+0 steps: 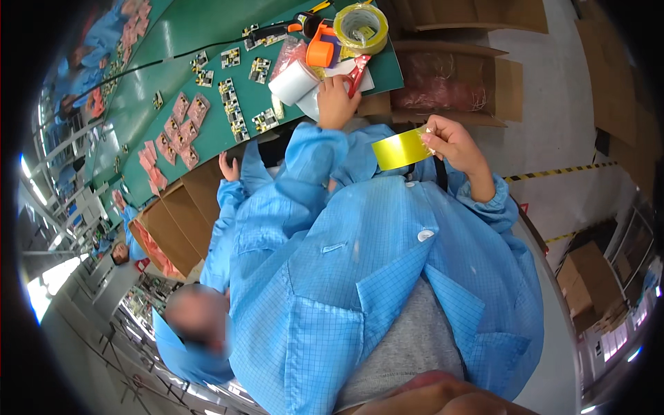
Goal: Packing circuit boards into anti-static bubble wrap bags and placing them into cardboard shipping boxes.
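My left hand (337,104) is at the near edge of the green bench, its fingers curled at the handles of red scissors (357,71). The scissors' blades are hard to make out among the things there. A white roll (293,82) lies just left of this hand. Off to the right, in front of my blue coat, my right hand (451,144) pinches one end of a short strip of shiny yellow tape (400,150). The strip stretches out to the left from my fingertips, its other end free.
An orange tape dispenser (320,50) and a large roll of clear yellowish tape (360,29) stand behind the scissors. Circuit boards (233,107) and pink bags (183,131) cover the bench leftward. An open carton (508,90) stands right. A co-worker (197,325) is close at left.
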